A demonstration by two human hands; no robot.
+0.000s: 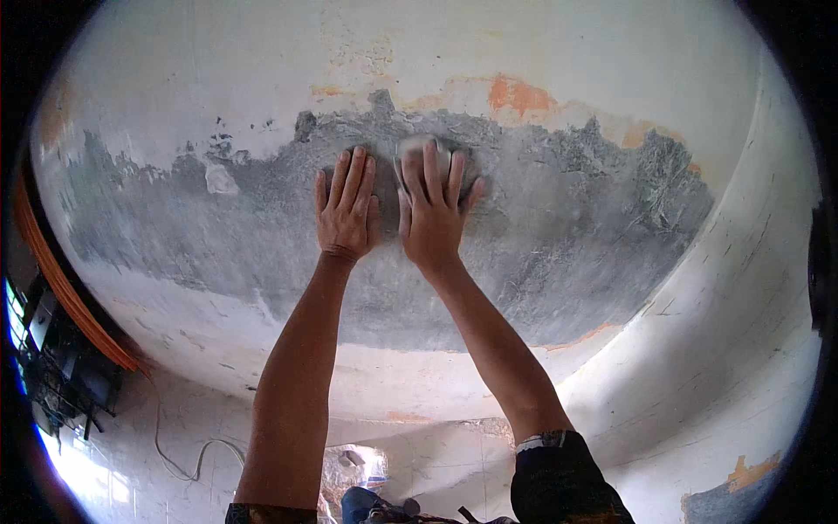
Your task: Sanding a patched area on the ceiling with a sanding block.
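Observation:
My left hand (346, 213) lies flat on a rough grey patch (262, 229) of the wall, palm down, with nothing seen in it. Beside it, my right hand (433, 219) presses a pale, blurred pad or sheet (445, 164) against the same patch. That thing shows between and beyond the spread fingers; most of it is hidden, and its material cannot be told. Ragged edges of pale paint or plaster (425, 39) surround the grey area, with orange spots (520, 95) along its upper border.
An adjoining pale wall (720, 281) meets this one at the right. A wooden door or window frame (72, 281) stands at the left. Below, a pale cable (196, 475) curls over the tiled floor (445, 455), near a clear plastic bag or sheet (353, 462).

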